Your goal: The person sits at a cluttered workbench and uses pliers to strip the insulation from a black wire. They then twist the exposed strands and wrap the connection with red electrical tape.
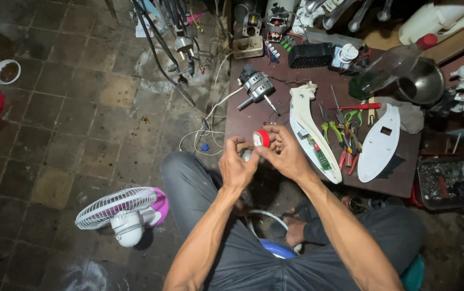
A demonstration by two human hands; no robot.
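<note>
Small tape roll (262, 138), red w/ white face, round, held up over the near edge of the brown table (253, 116). Right hand (284, 154) pinches it btwn thumb & fingers. Left hand (237, 163) curled shut just beside, fingertips on something small & pale under the roll, can't make out what. Roll partly covered by fingers; far side hidden.

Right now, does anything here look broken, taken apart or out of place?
Yes. A white casing half lies open on the table, its circuit board bare, the other white shell beside it. A bare motor lies loose. A small fan sits on the floor.
</note>
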